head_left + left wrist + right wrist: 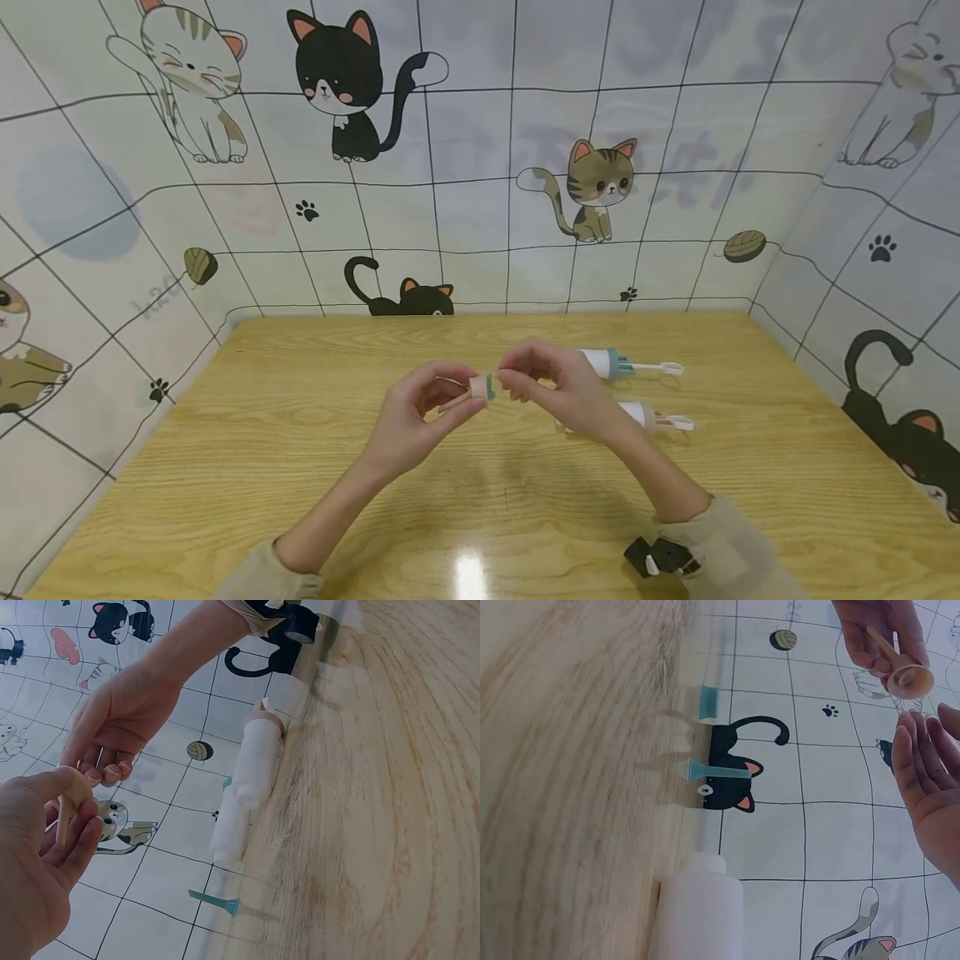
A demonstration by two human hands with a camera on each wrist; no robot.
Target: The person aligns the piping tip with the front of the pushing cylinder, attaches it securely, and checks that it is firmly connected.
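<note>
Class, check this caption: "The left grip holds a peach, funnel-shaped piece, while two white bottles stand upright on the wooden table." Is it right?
Not quite. The two white bottles are lying on their sides on the wooden table, not standing upright; the head view shows this. The left grip does hold a peach, funnel-shaped piece.

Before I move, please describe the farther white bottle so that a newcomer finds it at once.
Find the wooden table, then the right hand. Partly behind it, the farther white bottle has a teal collar, unlike the nearer white bottle with its beige collar.
</note>
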